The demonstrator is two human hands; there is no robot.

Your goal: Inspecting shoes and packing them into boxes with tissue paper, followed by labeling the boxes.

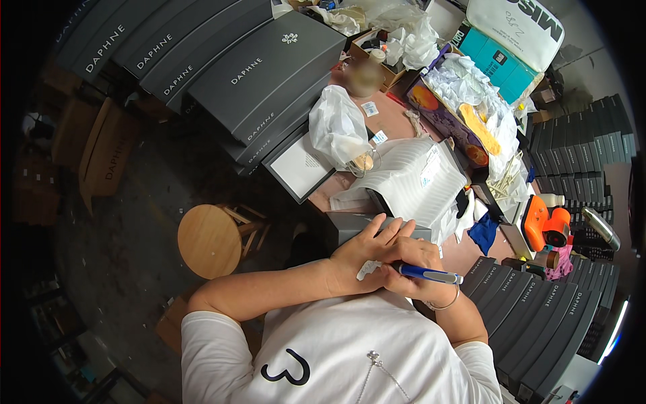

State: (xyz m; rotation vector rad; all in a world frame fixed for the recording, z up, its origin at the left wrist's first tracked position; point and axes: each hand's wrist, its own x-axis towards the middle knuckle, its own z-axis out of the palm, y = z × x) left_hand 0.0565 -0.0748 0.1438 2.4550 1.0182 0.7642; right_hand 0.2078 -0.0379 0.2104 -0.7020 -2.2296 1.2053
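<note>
- Writing setup — right hand (414, 259) clamped on a blue pen (427, 273), tip at a small white slip (369, 268).
- Left hand (367, 252) lies flat, fingers together, pinning slip to grey box (350, 225) at counter (464, 252) near edge.

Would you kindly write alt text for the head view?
A person's right hand holds a blue pen while the left hand rests on a grey box at a cluttered table. A round wooden stool stands to the left.
</note>
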